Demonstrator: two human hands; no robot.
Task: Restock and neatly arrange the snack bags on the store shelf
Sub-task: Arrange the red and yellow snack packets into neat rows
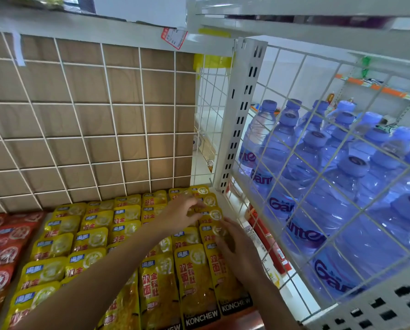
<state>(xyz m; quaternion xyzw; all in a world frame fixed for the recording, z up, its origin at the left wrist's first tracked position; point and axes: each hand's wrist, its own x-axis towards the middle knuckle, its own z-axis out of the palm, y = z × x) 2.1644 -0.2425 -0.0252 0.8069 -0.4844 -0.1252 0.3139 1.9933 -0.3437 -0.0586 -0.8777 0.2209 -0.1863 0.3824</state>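
Head view: our left hand pinches a yellow snack bag in the rightmost column — our right hand lies flat, released, on the next bag.

Rows of yellow snack bags, water bottles at 3 o'clock.
Left hand touches bags at 12 o'clock; right hand lies flat at 5 o'clock from it.
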